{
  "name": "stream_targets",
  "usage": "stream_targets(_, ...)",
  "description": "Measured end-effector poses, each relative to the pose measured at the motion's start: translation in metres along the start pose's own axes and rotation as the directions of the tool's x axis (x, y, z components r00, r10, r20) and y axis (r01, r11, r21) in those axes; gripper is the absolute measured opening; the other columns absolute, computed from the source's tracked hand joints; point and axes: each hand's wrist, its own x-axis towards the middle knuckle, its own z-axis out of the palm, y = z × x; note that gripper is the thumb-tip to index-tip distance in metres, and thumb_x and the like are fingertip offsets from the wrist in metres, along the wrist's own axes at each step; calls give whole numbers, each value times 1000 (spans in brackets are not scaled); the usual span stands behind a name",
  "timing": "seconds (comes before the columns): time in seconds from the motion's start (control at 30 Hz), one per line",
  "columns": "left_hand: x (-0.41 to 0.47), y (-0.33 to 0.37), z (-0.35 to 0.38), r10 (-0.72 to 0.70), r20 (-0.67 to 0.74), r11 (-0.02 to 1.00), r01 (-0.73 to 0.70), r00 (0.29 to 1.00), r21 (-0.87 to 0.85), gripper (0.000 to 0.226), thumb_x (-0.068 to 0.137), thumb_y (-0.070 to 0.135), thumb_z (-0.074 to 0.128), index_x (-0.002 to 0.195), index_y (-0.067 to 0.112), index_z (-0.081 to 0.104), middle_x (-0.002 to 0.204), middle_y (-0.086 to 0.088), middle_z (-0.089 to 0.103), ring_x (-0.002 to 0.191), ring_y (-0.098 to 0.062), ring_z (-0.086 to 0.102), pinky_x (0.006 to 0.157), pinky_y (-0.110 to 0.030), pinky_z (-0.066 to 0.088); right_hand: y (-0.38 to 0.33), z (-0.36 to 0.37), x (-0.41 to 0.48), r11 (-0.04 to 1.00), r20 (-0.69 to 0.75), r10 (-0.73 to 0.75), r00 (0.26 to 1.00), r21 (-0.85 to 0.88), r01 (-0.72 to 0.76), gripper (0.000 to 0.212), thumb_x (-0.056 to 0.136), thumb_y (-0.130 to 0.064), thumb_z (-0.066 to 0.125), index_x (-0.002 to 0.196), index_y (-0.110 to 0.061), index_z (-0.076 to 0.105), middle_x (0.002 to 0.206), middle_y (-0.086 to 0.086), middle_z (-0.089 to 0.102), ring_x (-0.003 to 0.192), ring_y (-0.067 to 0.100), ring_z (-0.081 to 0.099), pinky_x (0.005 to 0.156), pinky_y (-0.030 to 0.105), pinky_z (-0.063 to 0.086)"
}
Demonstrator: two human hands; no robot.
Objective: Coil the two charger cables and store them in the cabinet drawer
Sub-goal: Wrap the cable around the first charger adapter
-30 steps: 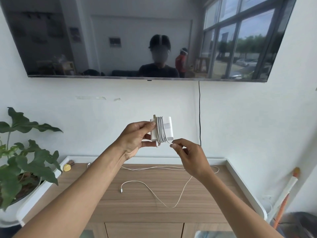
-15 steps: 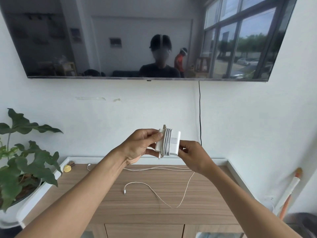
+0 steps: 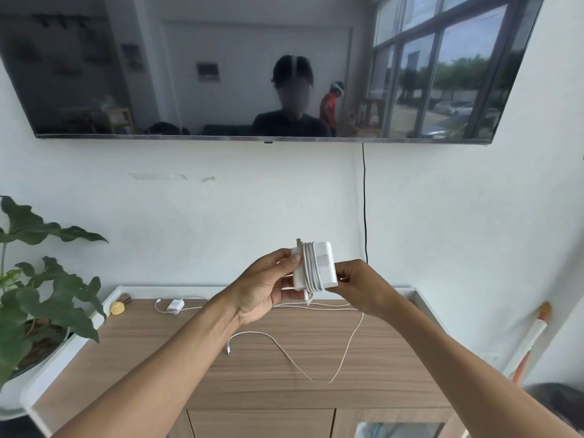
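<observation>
Head: charger [image 3: 317,264], apparently, between hands [image 3: 264,290] [image 3: 363,289]

Matt wood-grain cabinet [image 3: 316,368] — probably plastic charger [image 3: 322,263]

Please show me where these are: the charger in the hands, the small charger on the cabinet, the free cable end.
held charger [image 3: 323,263]: head view, its bare white face.
small charger [image 3: 175,305]: head view, middle of its body.
free cable end [image 3: 228,349]: head view, the plug tip.
</observation>
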Motion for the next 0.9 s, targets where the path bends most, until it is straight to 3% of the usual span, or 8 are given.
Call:
stream_targets(0.1, 5, -5, 3, 2, 34, 1000, -1, 999, -23, 77, 67, 38, 86, 124, -1, 51, 95, -14, 66, 79, -25, 67, 65, -37, 58, 9, 0, -1, 999, -15, -1, 1000, 36, 1, 12, 89, -22, 65, 82, -16, 73, 64, -1, 44, 57, 9, 31, 54, 23, 27)
stream_targets(0.3, 11, -21, 5, -1, 110, 996, 11, 994, -89, 93, 70, 41, 84, 135, -8, 40, 104, -18, 62, 86, -28, 65, 66, -36, 56, 23, -2, -7, 997, 8, 24, 1000, 68, -25, 28, 87, -31, 66, 87, -3, 69, 67, 3, 40, 61, 15, 27, 59, 27, 25)
stream_targets(0.4, 14, -24, 12, 6, 105, 996, 3, 994, -87, 89, 67, 46, 85, 132, -3, 48, 101, -15, 66, 84, -25, 67, 64, -33, 57, 27, -5, -10, 993, -8, 49, 999, 105, -48, 16, 91, -21, 64, 79, -13, 72, 51, -12, 37, 49, 6, 25, 50, 19, 25)
stream_targets(0.53, 17, -21, 17, 20, 77, 995, -12, 997, -102, 68, 67, 46, 84, 116, 6, 60, 95, -13, 71, 79, -23, 70, 64, -31, 59, 36, 0, -14, 962, -24, 124, 992, 248, -114, 32, 86, -30, 70, 83, 3, 67, 49, -10, 32, 46, 10, 23, 44, 22, 21)
stream_targets(0.6, 16, -18, 17, 5, 46, 999, -4, 999, -32, 49, 75, 40, 79, 108, 9, 59, 93, -11, 69, 78, -22, 70, 64, -33, 58, 41, -1, -13, 960, -20, 135, 991, 251, -126, 39, 86, -31, 70, 88, 8, 62, 50, -10, 31, 46, 10, 23, 43, 20, 21)
stream_targets(0.67, 13, -14, 15, -20, 32, 993, 17, 999, 115, 29, 84, 31, 68, 101, 11, 56, 90, -9, 67, 75, -20, 67, 62, -32, 57, 41, -8, -12, 979, 6, 133, 991, 153, -132, 26, 92, -21, 63, 88, 4, 66, 47, -13, 37, 45, 7, 28, 45, 18, 26)
stream_targets(0.8, 8, -10, 8, -32, 48, 922, 11, 998, 386, 37, 82, 26, 63, 109, 3, 53, 91, -21, 66, 76, -29, 64, 61, -35, 58, 22, -26, -10, 985, 66, 163, 984, -65, -158, 25, 92, -22, 63, 68, -19, 64, 44, -19, 49, 40, -1, 41, 44, 7, 29)
stream_targets(0.9, 6, -11, 2, -33, 51, 891, 7, 998, 454, 33, 83, 26, 64, 107, 5, 58, 93, -18, 66, 78, -26, 66, 63, -36, 59, 9, -31, -4, 972, 126, 219, 968, -113, -206, 26, 92, -30, 60, 75, -11, 65, 53, -9, 46, 49, 9, 40, 47, 16, 32)
